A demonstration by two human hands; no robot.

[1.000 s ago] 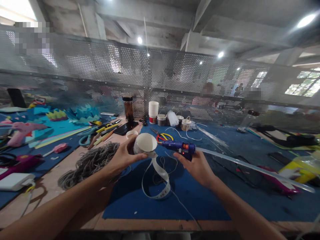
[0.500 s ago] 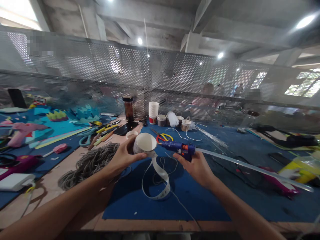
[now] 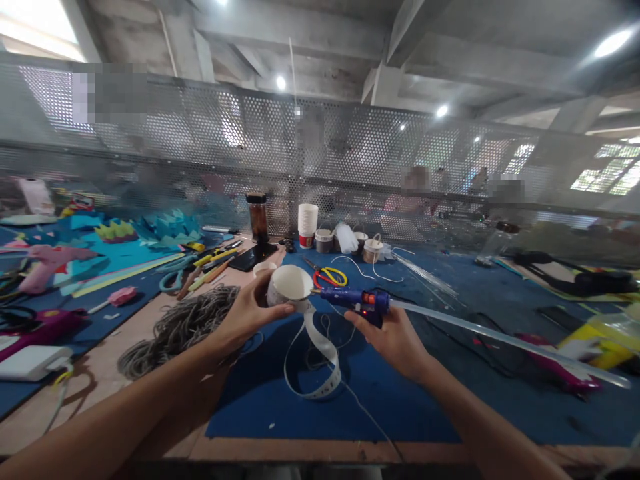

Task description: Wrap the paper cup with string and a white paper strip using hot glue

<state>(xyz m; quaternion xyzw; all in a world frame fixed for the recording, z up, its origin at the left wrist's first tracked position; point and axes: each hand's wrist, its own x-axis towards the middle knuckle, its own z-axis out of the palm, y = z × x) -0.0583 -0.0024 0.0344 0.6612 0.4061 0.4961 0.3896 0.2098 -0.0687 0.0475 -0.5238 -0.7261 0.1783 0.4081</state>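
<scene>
Left hand (image 3: 255, 305) curls around a cup (image 3: 291, 285), a strip (image 3: 326, 388) looping beneath it; right hand (image 3: 393, 333) wraps a glue gun (image 3: 353, 298) just right of the cup.

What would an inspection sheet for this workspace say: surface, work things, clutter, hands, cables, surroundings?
Surface: blue mat and pinkish board; white scrap on the mat.
Work things: white cup, printed strip hanging below its rim; blue glue gun, nozzle at the cup, contact unclear.
Clutter: grey cord bundle, dark phone, stacked paper cups.
Hands: left hand holds the cup; right hand grips the glue gun.
Cables: white cable near the white adapter.
Surroundings: perforated screen behind; ceiling lamp lit.
</scene>
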